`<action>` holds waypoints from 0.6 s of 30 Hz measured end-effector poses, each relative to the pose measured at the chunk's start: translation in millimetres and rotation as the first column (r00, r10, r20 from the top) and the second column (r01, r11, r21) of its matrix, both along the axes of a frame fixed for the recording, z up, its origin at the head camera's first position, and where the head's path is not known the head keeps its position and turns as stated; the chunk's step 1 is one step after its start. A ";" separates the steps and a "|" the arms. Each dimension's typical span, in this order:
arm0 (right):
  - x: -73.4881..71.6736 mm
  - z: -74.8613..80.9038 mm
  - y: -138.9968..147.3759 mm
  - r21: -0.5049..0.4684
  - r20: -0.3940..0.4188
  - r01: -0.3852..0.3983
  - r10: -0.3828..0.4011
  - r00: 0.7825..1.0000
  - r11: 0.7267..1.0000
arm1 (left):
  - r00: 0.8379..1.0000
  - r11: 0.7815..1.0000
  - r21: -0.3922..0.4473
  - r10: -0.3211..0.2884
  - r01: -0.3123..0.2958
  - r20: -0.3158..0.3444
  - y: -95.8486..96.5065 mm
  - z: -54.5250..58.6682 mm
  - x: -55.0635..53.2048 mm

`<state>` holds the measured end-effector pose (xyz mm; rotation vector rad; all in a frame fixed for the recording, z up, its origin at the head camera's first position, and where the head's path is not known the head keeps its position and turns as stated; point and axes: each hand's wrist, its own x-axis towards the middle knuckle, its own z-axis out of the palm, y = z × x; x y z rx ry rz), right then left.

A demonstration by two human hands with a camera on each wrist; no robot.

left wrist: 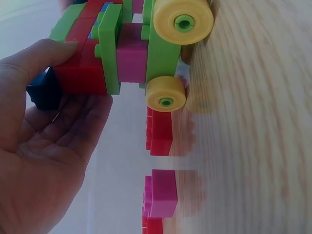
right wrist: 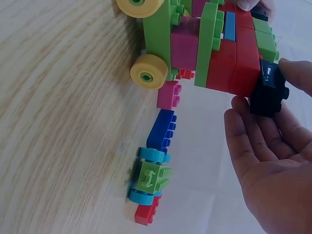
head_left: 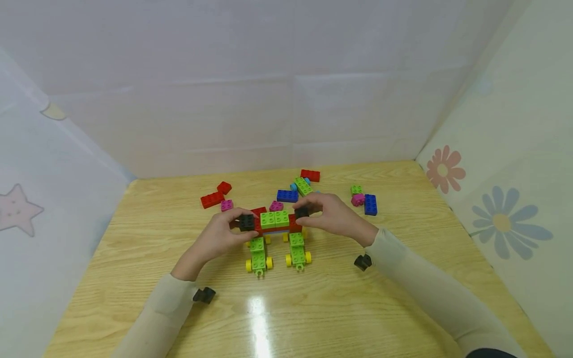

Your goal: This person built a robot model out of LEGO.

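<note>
A wheeled toy brick model stands mid-table, with lime-green bases (head_left: 258, 256), yellow wheels (left wrist: 184, 22), magenta bricks (right wrist: 184, 48) and red bricks (left wrist: 80, 70) above. Lime bricks (head_left: 275, 219) lie across its top. At the model's left end my left hand (head_left: 222, 233) grips the red bricks, thumb on one side and fingers on the other. A black brick (head_left: 246, 222) sits within that grasp at the upper end. My right hand (head_left: 335, 215) pinches another black brick (right wrist: 268, 88) against the right end, thumb on one face, fingers beneath in the right wrist view.
Loose red (head_left: 212, 200), magenta (head_left: 227, 205) and blue bricks (head_left: 287, 196) lie behind the model. A lime base with light-blue wheels (head_left: 303, 186) stands among them. At right are a lime brick (head_left: 356, 189), a magenta one (head_left: 357, 200) and a blue one (head_left: 370, 204).
</note>
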<state>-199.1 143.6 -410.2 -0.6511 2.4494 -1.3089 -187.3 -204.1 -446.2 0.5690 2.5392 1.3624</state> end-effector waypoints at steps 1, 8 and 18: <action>0.1 0.2 0.2 0.000 0.000 0.001 -0.001 1.000 1.000 | 1.000 1.000 0.001 -0.003 0.003 0.001 -0.4 -0.1 -0.3; 0.6 0.0 1.9 0.009 -0.006 0.023 -0.023 1.000 1.000 | 1.000 1.000 -0.010 -0.012 0.012 -0.015 -3.7 -0.6 -1.6; -4.2 -1.8 5.6 0.003 -0.018 0.090 -0.090 0.996 0.996 | 1.000 1.000 0.000 -0.017 0.017 -0.021 -8.1 -0.7 -2.0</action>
